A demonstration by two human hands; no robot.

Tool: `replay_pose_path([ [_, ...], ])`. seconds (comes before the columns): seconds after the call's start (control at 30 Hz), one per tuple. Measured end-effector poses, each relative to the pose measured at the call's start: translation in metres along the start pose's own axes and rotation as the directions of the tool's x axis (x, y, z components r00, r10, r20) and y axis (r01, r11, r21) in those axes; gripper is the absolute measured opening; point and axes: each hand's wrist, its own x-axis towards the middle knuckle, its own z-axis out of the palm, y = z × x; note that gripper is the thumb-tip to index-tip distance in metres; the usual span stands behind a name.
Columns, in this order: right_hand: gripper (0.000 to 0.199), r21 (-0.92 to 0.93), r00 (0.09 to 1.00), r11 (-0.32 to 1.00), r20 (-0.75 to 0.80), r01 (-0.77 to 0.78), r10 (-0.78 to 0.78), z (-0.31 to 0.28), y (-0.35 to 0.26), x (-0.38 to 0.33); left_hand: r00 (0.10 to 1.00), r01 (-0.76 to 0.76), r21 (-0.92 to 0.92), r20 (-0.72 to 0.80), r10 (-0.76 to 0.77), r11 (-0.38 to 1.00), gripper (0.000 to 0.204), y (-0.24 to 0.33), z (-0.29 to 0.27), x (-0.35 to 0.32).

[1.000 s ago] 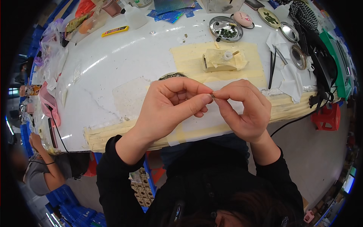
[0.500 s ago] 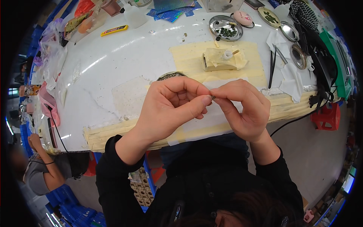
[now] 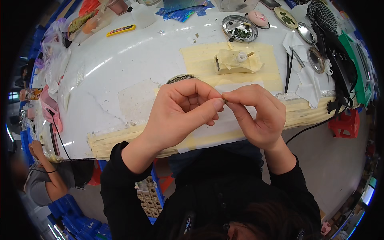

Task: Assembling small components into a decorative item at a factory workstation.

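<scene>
My left hand (image 3: 182,110) and my right hand (image 3: 258,114) meet fingertip to fingertip above the near edge of the table. Between the pinched thumbs and forefingers sits a tiny dark piece (image 3: 225,101), almost wholly covered and too small to name. Both hands are closed in a pinch on it. Partly hidden behind my left hand is a round dish (image 3: 181,77) with small grey bits in it. White paper (image 3: 218,134) lies on the table beneath my hands.
Beyond my hands, a tape-covered block (image 3: 236,66) carries a small white bottle (image 3: 242,57). A metal dish (image 3: 251,36) holds small dark green pieces. Dark tweezers (image 3: 288,74) lie at the right. A yellow box cutter (image 3: 121,31) lies far left. Another person's arm (image 3: 52,176) shows at the left.
My fingertips have shifted very slightly around the tiny piece, which shows less now. Everything else stays in place apart from a slight shift of the view.
</scene>
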Motion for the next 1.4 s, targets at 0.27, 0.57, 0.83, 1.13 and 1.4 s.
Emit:
replay_pose_path([
  [0.27, 0.020, -0.014, 1.000, 1.000, 0.002, 0.022, -0.022, 0.002, 0.003, -0.001, 1.000, 0.006, 0.040, -0.011, -0.005, 0.999, 0.009, -0.001, -0.001, 0.000],
  [0.57, 0.021, -0.038, 0.999, 0.998, -0.008, 0.041, -0.042, 0.003, 0.004, -0.001, 0.998, -0.045, 0.076, -0.039, 0.048, 0.996, 0.007, -0.002, 0.001, -0.001],
  [0.83, 0.017, 0.095, 0.996, 0.992, -0.031, -0.083, 0.086, 0.002, 0.002, -0.002, 0.744, -0.560, 0.684, 0.168, 0.647, 0.467, 0.010, -0.005, 0.004, 0.003],
  [1.13, 0.018, -0.008, 1.000, 1.000, -0.021, -0.014, 0.014, 0.000, 0.000, 0.001, 0.793, -0.493, 0.620, 0.031, 0.609, 0.611, 0.010, -0.011, 0.009, 0.003],
  [1.4, 0.017, -0.014, 1.000, 0.999, -0.001, -0.030, 0.030, 0.000, 0.001, 0.000, 0.995, -0.082, 0.064, -0.060, 0.085, 0.995, 0.010, -0.002, 0.006, -0.001],
])
